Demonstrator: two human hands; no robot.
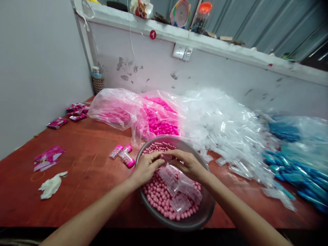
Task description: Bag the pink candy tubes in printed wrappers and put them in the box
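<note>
A grey bowl [208,208] of pink beads [160,200] stands at the table's front edge. Several clear plastic containers [180,204] lie on the beads. Above them my left hand [146,168] and my right hand [189,164] meet, fingertips close together. Between them is a small clear, pinkish piece, apparently the end of a clear container [167,158]. My right fingers curl over it from the right. My left thumb and forefinger pinch at its left side; what they hold is hard to make out. Left of the bowl lie several bead-filled containers with pink caps [127,159].
Behind the bowl lie a bag of pink caps [162,119] and a large heap of clear containers [222,126]. Blue pieces [299,174] are piled at right. Pink printed packets [57,123] and a crumpled white scrap [52,185] lie at left. A shelf [215,44] crosses the wall.
</note>
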